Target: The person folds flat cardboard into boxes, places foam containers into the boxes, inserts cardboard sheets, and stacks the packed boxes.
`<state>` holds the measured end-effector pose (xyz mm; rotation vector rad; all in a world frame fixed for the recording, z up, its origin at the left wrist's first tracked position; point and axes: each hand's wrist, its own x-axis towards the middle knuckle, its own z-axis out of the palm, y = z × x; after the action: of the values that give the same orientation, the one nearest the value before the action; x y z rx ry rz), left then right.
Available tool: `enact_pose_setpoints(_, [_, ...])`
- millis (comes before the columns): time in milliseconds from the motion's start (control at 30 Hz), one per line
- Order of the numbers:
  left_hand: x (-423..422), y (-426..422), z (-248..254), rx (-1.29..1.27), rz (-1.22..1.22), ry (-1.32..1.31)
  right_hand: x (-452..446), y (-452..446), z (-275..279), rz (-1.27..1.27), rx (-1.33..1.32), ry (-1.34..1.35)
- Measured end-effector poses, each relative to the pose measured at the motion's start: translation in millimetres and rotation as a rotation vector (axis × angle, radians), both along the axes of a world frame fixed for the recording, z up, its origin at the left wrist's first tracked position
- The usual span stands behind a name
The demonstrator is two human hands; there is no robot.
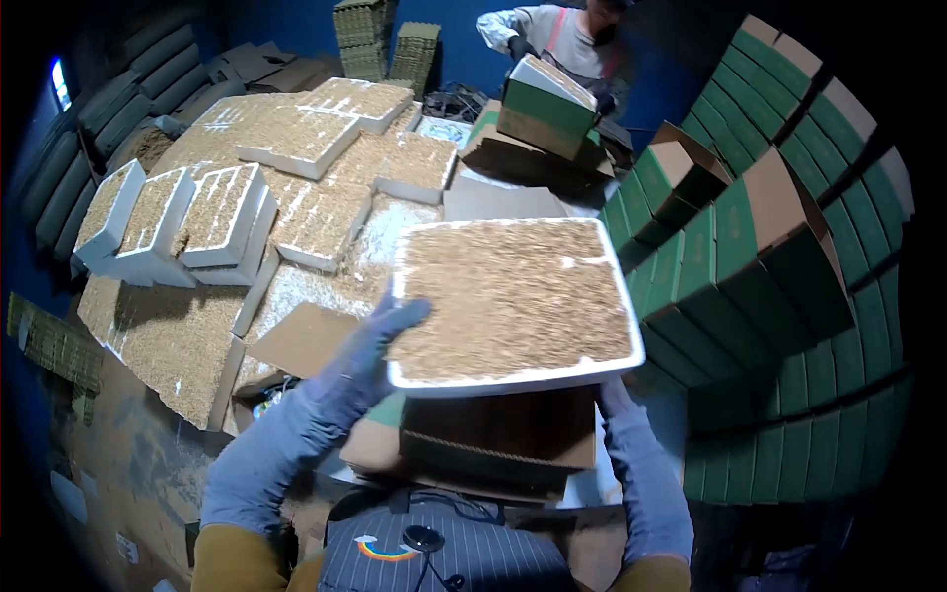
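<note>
A white tray (513, 301) filled with tan, grainy material is held up in front of me, slightly tilted. My left hand (390, 331), in a grey-blue glove, grips its left side with the thumb over the rim. At the tray's lower right corner, my right hand (614, 393) is mostly hidden beneath and behind the tray. Directly below the tray stands an open cardboard box (498, 449) with a dark interior, close to my body. A brown cardboard flap (304, 338) lies to the left of my left hand.
Similar filled trays (222, 212) are stacked and spread on the left. Green boxes (730, 266) stand in rows and stacks at the right. Behind, a co-worker (577, 39) holds a tray at another green box (543, 116). Bundled egg-carton-like stacks (363, 39) stand at the back.
</note>
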<state>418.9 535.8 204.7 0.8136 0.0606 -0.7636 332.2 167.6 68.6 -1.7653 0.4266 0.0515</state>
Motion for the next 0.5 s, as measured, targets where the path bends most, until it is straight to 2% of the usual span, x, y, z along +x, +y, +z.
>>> enact_pose_setpoints(67, [-12, -36, -40, 0.019, -0.014, -0.169, -4, -2, 8, 0.04, 0.04, 0.036])
enact_pose_setpoints(100, [-20, -44, -54, 0.008, -0.03, -0.151, -8, -3, 10, 0.064, 0.054, 0.048])
enact_pose_setpoints(200, [-41, -41, -69, 0.037, -0.059, -0.142, -19, -5, 9, 0.141, 0.022, 0.042])
enact_pose_setpoints(267, [-55, -12, -57, 0.099, -0.123, -0.041, -17, -3, 0, 0.197, -0.045, 0.008])
enact_pose_setpoints(333, [-67, 16, -41, 0.106, -0.138, -0.054, -12, 2, -10, 0.266, -0.17, -0.061])
enact_pose_setpoints(367, [-73, 27, -40, 0.202, -0.138, -0.036, -12, 4, -15, 0.299, -0.246, -0.124])
enact_pose_setpoints(467, [-81, 30, -74, 0.284, -0.119, -0.069, -20, 5, -43, 0.307, -0.442, -0.388])
enact_pose_setpoints(500, [-82, 26, -88, 0.284, -0.099, -0.192, -22, 3, -40, 0.283, -0.295, -0.319])
